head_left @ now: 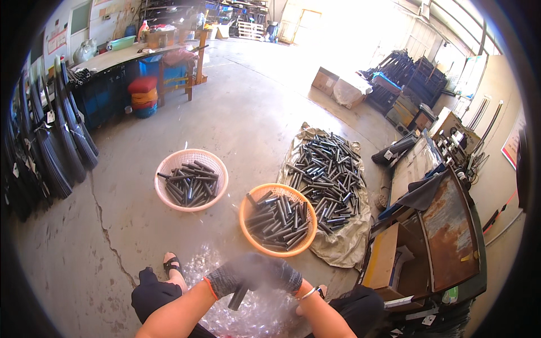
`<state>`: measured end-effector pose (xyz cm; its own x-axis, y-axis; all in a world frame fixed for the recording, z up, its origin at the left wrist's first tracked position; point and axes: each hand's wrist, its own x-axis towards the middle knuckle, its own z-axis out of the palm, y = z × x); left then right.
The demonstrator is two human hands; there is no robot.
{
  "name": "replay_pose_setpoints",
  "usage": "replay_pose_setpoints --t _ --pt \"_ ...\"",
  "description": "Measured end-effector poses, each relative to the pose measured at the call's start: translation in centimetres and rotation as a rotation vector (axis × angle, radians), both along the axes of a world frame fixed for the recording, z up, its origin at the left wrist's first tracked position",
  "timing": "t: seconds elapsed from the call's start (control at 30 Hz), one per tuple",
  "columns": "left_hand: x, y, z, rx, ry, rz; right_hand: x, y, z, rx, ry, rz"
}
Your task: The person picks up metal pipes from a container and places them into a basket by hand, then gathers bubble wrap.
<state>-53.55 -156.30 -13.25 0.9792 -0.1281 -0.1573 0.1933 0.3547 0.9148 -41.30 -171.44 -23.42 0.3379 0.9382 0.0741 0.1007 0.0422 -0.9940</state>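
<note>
Tube (238,298) by left hand (230,278), axis 1-to-7 o'clock; right hand (286,277) together with left, grips blurred, can't tell; orange basket (279,253) 1 o'clock.

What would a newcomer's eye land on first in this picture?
Probably the big heap of short dark tubes spread on a tan sheet, right of centre on the floor. Next come two tube-filled baskets to its left: an orange basket nearer the person and a pink basket farther left. At bottom centre, the gloved left hand and right hand meet, slightly blurred, with one dark tube jutting below them.
</note>
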Motion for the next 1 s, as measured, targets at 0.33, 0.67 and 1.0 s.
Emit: replay_pose_setpoints --t 0.33,0.67,1.0 --pt "0.1 0.6 -5.5 -0.003 0.062 -0.016 3.5 -10.7 -15.6 -0.945 -1.039 -0.052" --pt "0.3 1.2 -4.4 -0.180 0.016 0.030 -0.7 -0.6 -3.5 -0.086 -0.856 0.021" --pt "-1.0 1.6 -2.1 -0.075 0.113 0.019 -0.8 -0.3 4.7 -0.066 -0.435 -0.027"
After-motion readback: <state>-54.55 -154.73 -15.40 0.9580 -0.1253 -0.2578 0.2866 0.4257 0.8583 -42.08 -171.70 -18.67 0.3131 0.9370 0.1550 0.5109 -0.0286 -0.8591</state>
